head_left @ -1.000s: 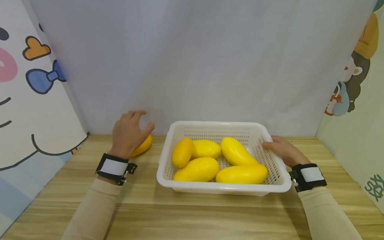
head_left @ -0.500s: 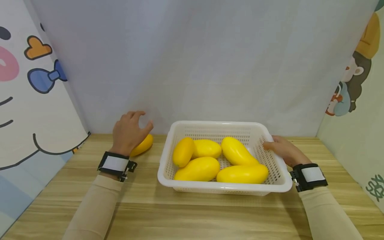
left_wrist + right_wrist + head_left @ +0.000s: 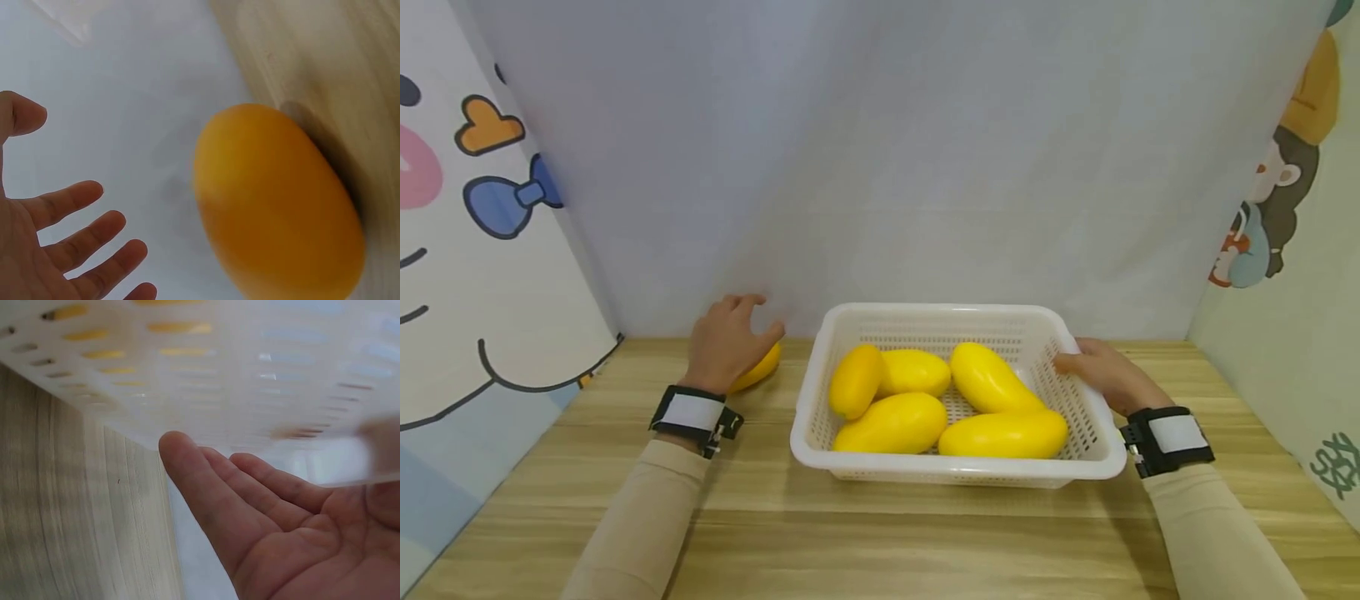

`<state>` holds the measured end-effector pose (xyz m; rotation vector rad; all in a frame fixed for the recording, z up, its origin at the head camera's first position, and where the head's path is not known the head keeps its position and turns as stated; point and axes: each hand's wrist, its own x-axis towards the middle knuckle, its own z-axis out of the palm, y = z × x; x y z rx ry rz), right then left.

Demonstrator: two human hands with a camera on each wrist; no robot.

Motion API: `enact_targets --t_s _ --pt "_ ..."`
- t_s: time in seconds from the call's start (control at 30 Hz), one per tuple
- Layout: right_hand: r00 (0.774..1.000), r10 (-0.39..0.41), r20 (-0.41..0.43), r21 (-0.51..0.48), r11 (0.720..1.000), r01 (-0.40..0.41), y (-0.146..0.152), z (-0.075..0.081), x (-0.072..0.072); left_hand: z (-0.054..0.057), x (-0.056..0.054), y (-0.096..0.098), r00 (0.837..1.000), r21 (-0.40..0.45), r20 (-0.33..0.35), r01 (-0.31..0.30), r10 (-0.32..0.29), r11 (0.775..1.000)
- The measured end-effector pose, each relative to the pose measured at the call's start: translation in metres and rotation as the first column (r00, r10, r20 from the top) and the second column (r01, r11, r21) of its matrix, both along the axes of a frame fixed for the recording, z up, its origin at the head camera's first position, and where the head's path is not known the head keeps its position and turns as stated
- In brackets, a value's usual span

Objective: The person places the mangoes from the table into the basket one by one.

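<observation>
My left hand (image 3: 726, 343) hovers above a yellow mango (image 3: 762, 369) on the table, left of the basket, and partly hides it in the head view. In the left wrist view, the spread, slightly bent fingers (image 3: 81, 240) are apart from the orange-yellow mango (image 3: 275, 206). A white perforated plastic basket (image 3: 962, 468) stands at the middle with several yellow mangoes (image 3: 895, 423) inside. My right hand (image 3: 1108, 375) grips the basket's right end, thumb over the rim. From the right wrist, its fingers (image 3: 262, 494) lie along the outer side of the basket wall (image 3: 206, 394).
The wood-grain table (image 3: 880, 542) extends in front of the basket. A pale grey cloth backdrop (image 3: 910, 167) hangs close behind. Printed cartoon panels stand at the left (image 3: 497, 275) and right (image 3: 1292, 333). Both wrists wear black straps with small cameras.
My left hand has come down slightly over the loose mango. The right hand and the basket stay in place; the head view shifts a little.
</observation>
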<state>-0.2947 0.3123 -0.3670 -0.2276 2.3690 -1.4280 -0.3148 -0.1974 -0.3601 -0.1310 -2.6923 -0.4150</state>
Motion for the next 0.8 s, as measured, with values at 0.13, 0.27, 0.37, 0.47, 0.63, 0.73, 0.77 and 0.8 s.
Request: enact_targets --t_s 0.13,0.27,0.37,0.47,0.63,0.73,0.77,0.8 --pt "1.0 0.004 0.005 0.001 1.0 -0.004 0.0 0.0 -0.001 -0.006 -0.003 -0.005 0.999 -0.004 0.049 -0.005 0.005 1.0" --pt "1.0 0.001 0.003 0.001 1.0 -0.001 0.0 0.0 -0.001 -0.011 -0.006 -0.01 0.996 -0.017 0.089 -0.015 0.017 1.0" --pt "1.0 0.0 -0.003 0.0 1.0 0.0 0.0 0.0 -0.001 -0.015 -0.006 -0.013 0.993 -0.031 0.115 -0.02 0.023 0.999" --pt "1.0 0.0 -0.003 0.0 1.0 0.0 -0.001 -0.001 -0.001 -0.019 -0.006 -0.016 0.99 -0.041 0.14 -0.026 0.031 0.999" --pt "1.0 -0.002 0.009 -0.003 1.0 0.002 -0.003 -0.001 -0.002 -0.027 -0.007 -0.021 0.983 -0.059 0.179 -0.037 0.047 0.998" --pt "1.0 -0.002 0.012 -0.005 1.0 0.002 -0.003 -0.002 -0.002 -0.03 -0.008 -0.023 0.981 -0.065 0.189 -0.035 0.047 0.997" --pt "1.0 -0.001 0.012 -0.005 1.0 0.001 -0.003 -0.001 -0.002 -0.031 -0.008 -0.024 0.98 -0.065 0.192 -0.032 0.044 0.997" --pt "1.0 -0.001 0.011 -0.004 1.0 0.002 -0.003 -0.001 -0.002 -0.031 -0.008 -0.024 0.98 -0.067 0.194 -0.029 0.042 0.997"
